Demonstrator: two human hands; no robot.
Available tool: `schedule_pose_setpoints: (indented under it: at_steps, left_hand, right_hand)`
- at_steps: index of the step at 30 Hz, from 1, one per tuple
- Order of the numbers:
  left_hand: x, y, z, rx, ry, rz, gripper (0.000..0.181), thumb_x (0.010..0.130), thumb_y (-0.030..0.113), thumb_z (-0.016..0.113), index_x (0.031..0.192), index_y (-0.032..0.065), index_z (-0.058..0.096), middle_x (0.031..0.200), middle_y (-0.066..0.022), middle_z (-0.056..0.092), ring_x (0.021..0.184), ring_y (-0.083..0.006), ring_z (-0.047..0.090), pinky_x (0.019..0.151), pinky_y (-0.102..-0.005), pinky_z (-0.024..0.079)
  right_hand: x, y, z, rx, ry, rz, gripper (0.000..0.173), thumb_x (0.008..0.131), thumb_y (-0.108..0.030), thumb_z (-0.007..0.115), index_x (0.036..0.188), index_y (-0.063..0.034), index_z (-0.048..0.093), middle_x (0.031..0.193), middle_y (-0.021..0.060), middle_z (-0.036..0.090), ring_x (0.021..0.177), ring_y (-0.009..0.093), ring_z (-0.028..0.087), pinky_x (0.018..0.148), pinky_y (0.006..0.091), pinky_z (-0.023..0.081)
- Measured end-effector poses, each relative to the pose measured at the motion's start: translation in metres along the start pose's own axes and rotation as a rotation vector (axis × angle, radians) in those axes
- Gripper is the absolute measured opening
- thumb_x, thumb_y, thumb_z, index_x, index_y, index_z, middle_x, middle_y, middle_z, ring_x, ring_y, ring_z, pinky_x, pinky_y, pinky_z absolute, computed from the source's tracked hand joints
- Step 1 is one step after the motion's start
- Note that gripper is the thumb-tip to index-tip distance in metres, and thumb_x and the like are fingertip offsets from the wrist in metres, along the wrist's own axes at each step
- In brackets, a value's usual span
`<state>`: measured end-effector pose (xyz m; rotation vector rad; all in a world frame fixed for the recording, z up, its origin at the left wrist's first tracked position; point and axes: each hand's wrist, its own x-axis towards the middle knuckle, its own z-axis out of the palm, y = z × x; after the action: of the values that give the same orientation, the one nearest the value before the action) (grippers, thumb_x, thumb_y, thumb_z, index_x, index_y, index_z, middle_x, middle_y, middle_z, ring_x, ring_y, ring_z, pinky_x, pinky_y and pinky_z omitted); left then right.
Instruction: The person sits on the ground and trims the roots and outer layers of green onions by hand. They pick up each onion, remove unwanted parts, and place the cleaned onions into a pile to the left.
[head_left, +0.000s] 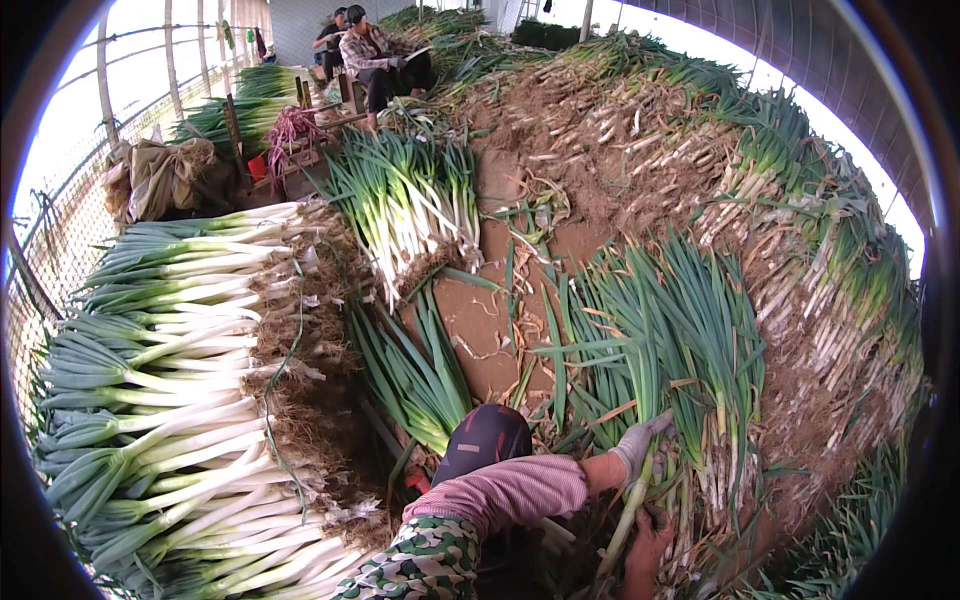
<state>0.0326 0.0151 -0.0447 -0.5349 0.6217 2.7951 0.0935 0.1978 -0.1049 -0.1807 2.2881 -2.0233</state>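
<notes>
My left hand (637, 448), in a pale glove, grips a long green onion stalk (636, 499) just below its leaves. The stalk slants down toward the bottom of the view, its root end hard to make out. Bare and with curled fingers, my right hand (651, 534) is right beside the stalk's lower part; whether it pinches anything is unclear. Under and beyond both hands lies a heap of untrimmed green onions (697, 352) with some dry brown leaves. My bent knee (484, 435) is left of the hands.
Cleaned green onions (202, 360) lie in a long row at left, roots facing inward, with a green cord (281, 375) across them. Another bundle (416, 202) lies ahead. Soil-covered onions (810, 300) curve along the right. Two people (367, 52) sit at the back near a cloth bundle (161, 176).
</notes>
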Motion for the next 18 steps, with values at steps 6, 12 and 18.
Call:
schedule_pose_setpoints:
  at_steps: [6,12,18]
  left_hand:
    - [0.002,0.005,-0.005,-0.019,-0.027,-0.041,0.039,0.086,0.053,0.056,0.079,0.0151,0.05,0.059,0.0038,0.043,0.04,-0.0087,0.034,0.038,-0.0242,0.029]
    - [0.001,0.002,-0.004,-0.035,-0.108,-0.07,0.036,0.086,0.051,0.057,0.083,0.0148,0.051,0.058,0.0036,0.045,0.038,-0.0083,0.037,0.037,-0.0229,0.03]
    - [-0.003,0.005,-0.001,-0.032,-0.233,-0.047,0.035,0.088,0.05,0.054,0.085,0.0151,0.052,0.057,0.0028,0.048,0.039,-0.0096,0.043,0.036,-0.0264,0.034]
  right_hand:
    - [0.007,0.017,-0.002,0.093,-0.018,0.041,0.016,0.078,-0.005,0.068,0.09,0.0028,0.06,0.085,0.0069,0.061,0.078,0.015,0.057,0.075,0.029,0.046]
    - [0.006,0.017,-0.008,0.279,-0.098,0.121,0.018,0.077,-0.003,0.067,0.093,0.003,0.06,0.088,0.0072,0.061,0.08,0.016,0.057,0.077,0.0288,0.046]
    - [0.001,-0.031,0.013,0.126,-0.043,0.006,0.02,0.076,-0.001,0.067,0.095,0.0025,0.06,0.09,0.0064,0.062,0.085,0.016,0.057,0.082,0.0288,0.044]
